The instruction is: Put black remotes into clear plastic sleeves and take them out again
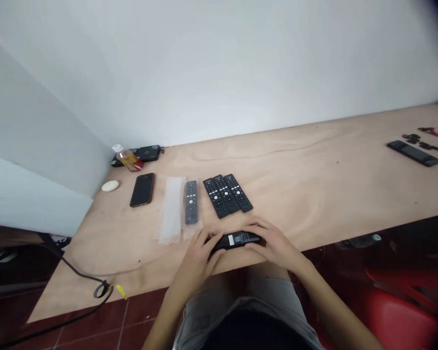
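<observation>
Head cam: blk remote (237,239) is being held label side up at table (295,160) front edge; contact w/ table unclear. L hand (200,250) is gripping its L end, R hand (273,242) its R end, fingers part-curled, closing on it. Beyond, three remotes (226,193) are lying side by side; bagged remote (191,203), plastic bag (171,209), phone (142,189) are lying further L.

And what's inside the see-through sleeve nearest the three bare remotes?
One dark remote, buttons facing up, shows hazily through the sleeve. Its underside, and anything beneath it, is hidden.
</observation>
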{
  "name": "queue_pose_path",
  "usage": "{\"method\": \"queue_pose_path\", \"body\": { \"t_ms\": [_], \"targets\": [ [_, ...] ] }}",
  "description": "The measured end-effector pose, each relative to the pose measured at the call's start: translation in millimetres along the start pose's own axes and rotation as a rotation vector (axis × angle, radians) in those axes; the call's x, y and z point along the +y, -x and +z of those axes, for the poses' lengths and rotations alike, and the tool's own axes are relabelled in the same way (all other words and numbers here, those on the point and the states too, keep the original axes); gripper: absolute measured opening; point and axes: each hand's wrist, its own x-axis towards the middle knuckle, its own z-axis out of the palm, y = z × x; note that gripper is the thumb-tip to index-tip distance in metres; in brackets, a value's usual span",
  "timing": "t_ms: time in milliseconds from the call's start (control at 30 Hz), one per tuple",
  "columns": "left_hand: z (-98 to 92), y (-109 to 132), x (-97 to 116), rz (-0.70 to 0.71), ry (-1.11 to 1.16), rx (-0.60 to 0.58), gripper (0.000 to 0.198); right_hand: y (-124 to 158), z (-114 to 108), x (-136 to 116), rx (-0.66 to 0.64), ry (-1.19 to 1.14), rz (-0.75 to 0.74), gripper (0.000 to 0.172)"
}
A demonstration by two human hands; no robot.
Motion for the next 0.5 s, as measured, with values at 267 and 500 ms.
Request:
{"method": "queue_pose_path", "body": {
  "t_ms": [267, 500],
  "targets": [
    [-12.1, 14, -7, -0.024, 0.050, 0.234, 0.039, -1, 1, -6, 0.014, 0.103, -0.067, 0.032],
    [-63.8, 47, -59, -0.086, -0.411, 0.470, 0.025, -10, 2, -10, 0.031, 0.167, 0.005, 0.030]
  ]
}}
